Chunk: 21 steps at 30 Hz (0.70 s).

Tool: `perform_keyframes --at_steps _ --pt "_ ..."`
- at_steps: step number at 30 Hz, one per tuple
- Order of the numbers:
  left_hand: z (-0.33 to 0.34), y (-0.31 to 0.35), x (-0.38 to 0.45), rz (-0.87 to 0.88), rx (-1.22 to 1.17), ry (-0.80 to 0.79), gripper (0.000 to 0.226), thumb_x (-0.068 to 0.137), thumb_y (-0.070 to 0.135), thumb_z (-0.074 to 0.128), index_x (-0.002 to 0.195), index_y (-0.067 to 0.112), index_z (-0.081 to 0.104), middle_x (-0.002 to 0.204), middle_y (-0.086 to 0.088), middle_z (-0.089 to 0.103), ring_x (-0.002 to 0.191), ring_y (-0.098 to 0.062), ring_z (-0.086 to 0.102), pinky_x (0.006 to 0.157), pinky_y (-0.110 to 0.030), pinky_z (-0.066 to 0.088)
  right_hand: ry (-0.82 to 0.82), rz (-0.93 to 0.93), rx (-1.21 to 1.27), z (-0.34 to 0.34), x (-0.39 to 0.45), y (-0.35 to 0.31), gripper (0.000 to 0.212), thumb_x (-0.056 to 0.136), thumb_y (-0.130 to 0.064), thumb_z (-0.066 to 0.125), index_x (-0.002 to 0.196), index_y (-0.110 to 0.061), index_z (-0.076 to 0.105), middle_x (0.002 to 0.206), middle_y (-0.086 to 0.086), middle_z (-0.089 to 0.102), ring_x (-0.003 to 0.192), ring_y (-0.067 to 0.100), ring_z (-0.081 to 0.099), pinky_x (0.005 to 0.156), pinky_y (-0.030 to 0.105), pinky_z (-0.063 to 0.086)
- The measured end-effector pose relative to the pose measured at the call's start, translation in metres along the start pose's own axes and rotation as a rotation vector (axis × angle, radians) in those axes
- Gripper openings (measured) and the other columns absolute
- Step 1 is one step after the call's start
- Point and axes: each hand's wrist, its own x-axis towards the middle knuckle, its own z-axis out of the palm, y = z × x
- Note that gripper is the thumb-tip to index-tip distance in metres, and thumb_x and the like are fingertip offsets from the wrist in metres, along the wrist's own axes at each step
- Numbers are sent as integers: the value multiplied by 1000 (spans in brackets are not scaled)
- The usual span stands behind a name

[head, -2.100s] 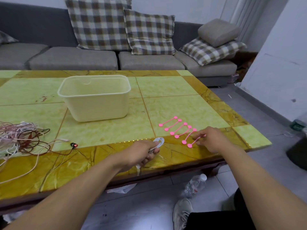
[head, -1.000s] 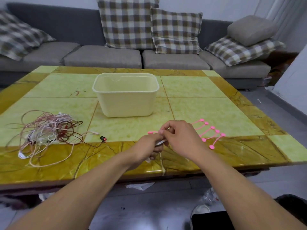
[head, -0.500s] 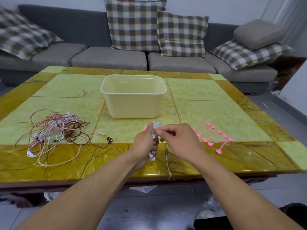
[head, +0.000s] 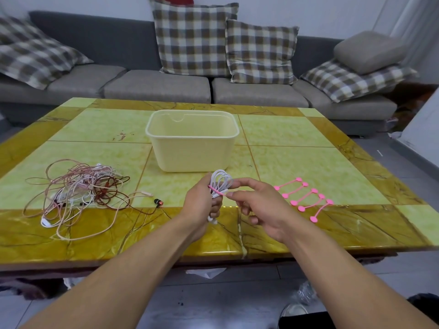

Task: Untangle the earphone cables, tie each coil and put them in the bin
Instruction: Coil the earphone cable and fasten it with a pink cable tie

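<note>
My left hand (head: 202,205) grips a coiled white earphone cable (head: 221,180) above the table's front edge. A pink tie (head: 217,191) runs across the coil, and my right hand (head: 259,207) pinches its end between thumb and forefinger. White earbuds hang below my left fist. A tangle of pink, white and dark red earphone cables (head: 80,188) lies on the left of the table. The cream plastic bin (head: 192,141) stands open in the middle, behind my hands. Several spare pink ties (head: 304,198) lie in a row to the right.
The green and amber tiled table (head: 320,162) fills the view. A grey sofa (head: 156,84) with checked cushions stands behind it. A shoe (head: 293,312) and a plastic bottle (head: 306,294) lie on the floor at the lower right.
My right hand took a pink tie from the row and brought it to the white coil. Both hands rose slightly, and the tie now lies across the coil.
</note>
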Motion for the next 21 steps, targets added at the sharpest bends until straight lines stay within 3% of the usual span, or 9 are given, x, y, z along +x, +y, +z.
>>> perform_keyframes --at_steps 3,7,9,13,15,18,21 --pt "0 1 -3 -11 70 -35 40 101 28 39 77 8 63 49 1 25 44 -13 17 43 -24 18 46 -137 -55 -1 0 -1 23 87 -15 78 103 -31 79 60 -9 42 54 12 36 43 19 26" --pt "-2 2 -4 -29 100 -46 36 101 26 39 70 13 51 47 1 25 43 -13 16 42 -22 18 13 -208 -168 -6 -4 -3 20 94 -8 68 106 -18 80 46 -22 53 44 -6 49 43 8 33" --pt "-3 2 -5 -46 110 -72 39 102 28 42 66 15 50 49 2 26 43 -12 18 44 -23 18 18 -252 -249 -7 -4 -4 19 96 -9 66 102 -19 81 47 -23 54 43 -5 47 44 7 32" --pt "-4 0 -8 -90 118 -163 44 105 36 45 67 15 51 53 1 25 46 -12 20 47 -26 21 39 -349 -397 -5 -4 -6 29 93 -7 67 84 -31 81 64 -15 67 63 1 61 56 8 36" --pt "-5 -2 -9 -110 198 -191 48 104 37 44 64 13 52 54 1 25 47 -13 21 49 -26 22 40 -407 -449 -6 -2 -4 40 92 -5 66 74 -40 74 73 -6 67 63 1 56 60 11 36" --pt "-5 -2 -11 -149 287 -253 49 104 32 37 57 18 41 55 0 26 49 -15 20 50 -28 23 20 -456 -508 -6 -2 -5 39 92 -4 65 75 -39 73 84 7 63 63 2 47 61 14 34" --pt "-4 -1 -11 -88 213 -277 48 106 33 36 61 17 39 55 1 25 50 -15 20 53 -29 24 44 -464 -430 -7 -1 -5 34 92 -6 68 77 -36 76 76 -2 62 61 3 47 61 16 35"
